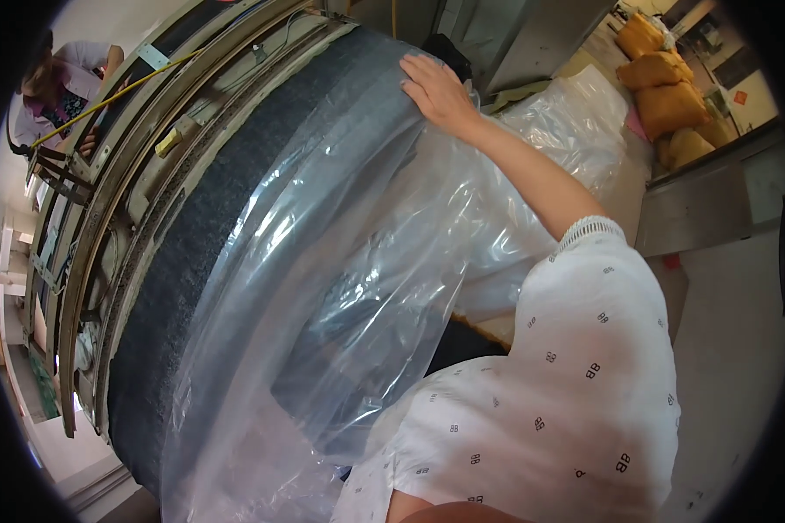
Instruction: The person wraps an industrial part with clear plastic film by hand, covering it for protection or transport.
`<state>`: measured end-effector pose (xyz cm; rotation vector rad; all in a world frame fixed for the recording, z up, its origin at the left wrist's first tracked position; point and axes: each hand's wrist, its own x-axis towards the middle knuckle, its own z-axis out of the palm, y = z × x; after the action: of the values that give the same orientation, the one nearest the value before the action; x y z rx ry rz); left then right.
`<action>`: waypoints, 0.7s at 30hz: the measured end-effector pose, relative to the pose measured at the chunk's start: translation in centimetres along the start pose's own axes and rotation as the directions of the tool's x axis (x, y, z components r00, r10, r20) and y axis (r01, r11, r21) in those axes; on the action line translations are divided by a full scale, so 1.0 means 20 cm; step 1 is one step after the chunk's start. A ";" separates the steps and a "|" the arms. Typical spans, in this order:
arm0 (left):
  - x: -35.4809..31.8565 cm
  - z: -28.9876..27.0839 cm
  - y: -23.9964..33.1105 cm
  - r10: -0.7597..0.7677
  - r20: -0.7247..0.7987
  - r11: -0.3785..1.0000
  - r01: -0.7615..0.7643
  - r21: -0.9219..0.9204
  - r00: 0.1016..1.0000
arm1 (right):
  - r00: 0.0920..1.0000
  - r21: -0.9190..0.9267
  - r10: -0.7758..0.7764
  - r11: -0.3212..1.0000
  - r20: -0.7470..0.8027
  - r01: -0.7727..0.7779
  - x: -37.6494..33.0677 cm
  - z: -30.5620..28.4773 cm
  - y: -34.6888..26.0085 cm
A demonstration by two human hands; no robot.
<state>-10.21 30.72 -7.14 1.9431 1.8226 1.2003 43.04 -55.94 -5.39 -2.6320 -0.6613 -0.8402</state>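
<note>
My right hand (pixel 440 94) rests with its fingers stretched out on the far end of a clear plastic sheet (pixel 296 222). Beneath the fingers, the sheet lies over a long dark, fabric-like band (pixel 179 235) along the near side of a machine. The palm faces down, and nothing shows between the fingers. Loose folds of the plastic hang toward me and spread to the right beneath my forearm. Darker material shows through the folds near my body. My left hand is out of the picture.
The long machine frame (pixel 135 187), with metal rails and a yellow rod (pixel 118 98), runs along the left. Another person (pixel 70 83) stands beyond it. Crumpled clear plastic (pixel 571 118) lies at the far right. Behind it are stacked orange-brown sacks (pixel 667 83) and grey metal cabinets (pixel 541 44).
</note>
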 end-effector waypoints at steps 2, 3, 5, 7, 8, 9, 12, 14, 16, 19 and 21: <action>-0.02 0.00 -0.01 -0.007 0.002 1.000 0.007 -0.021 1.000 | 0.997 0.086 0.012 0.996 -0.075 -0.005 -0.05 0.00 0.03; -0.04 0.02 0.01 -0.006 0.012 0.999 0.007 -0.034 1.000 | 0.997 0.077 0.015 0.997 -0.072 -0.010 -0.05 -0.02 0.06; -0.01 0.00 0.06 0.010 0.011 0.998 -0.009 -0.057 1.000 | 0.981 0.355 0.189 0.920 -0.042 -0.162 0.00 -0.03 0.13; 0.03 -0.01 0.14 0.027 0.007 0.996 -0.027 -0.087 1.000 | 0.944 0.316 0.330 0.895 0.011 -0.316 0.07 -0.03 0.19; 0.05 -0.02 0.17 0.036 0.003 0.994 -0.036 -0.104 0.999 | 0.895 0.261 0.445 0.866 -0.015 -0.426 0.07 0.00 0.22; 0.07 -0.03 0.19 0.038 -0.003 0.992 -0.038 -0.117 0.999 | 0.836 0.210 0.546 0.823 -0.042 -0.527 0.09 0.03 0.24; 0.10 -0.06 0.19 0.035 -0.013 0.988 -0.037 -0.149 0.999 | 0.808 0.175 0.587 0.792 0.046 -0.585 0.09 0.02 0.31; 0.08 -0.07 0.15 0.026 -0.009 0.986 -0.027 -0.162 1.000 | 0.875 0.143 0.450 0.868 0.177 -0.476 0.13 -0.03 0.38; 0.10 -0.09 0.15 0.028 -0.009 0.984 -0.029 -0.176 1.000 | 0.865 0.148 0.396 0.878 0.309 -0.455 0.22 -0.09 0.41; 0.18 -0.11 0.13 0.031 -0.017 0.979 -0.034 -0.202 0.999 | 0.842 0.256 0.264 0.872 0.470 -0.417 0.32 -0.11 0.43; 0.21 -0.13 0.09 0.023 -0.023 0.976 -0.027 -0.216 0.999 | 0.714 0.253 0.159 0.864 0.682 -0.435 0.40 -0.08 0.45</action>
<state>-11.15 33.22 -2.60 1.8435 1.6052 1.3687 52.76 -61.55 -0.53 -2.4932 -0.4469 0.3175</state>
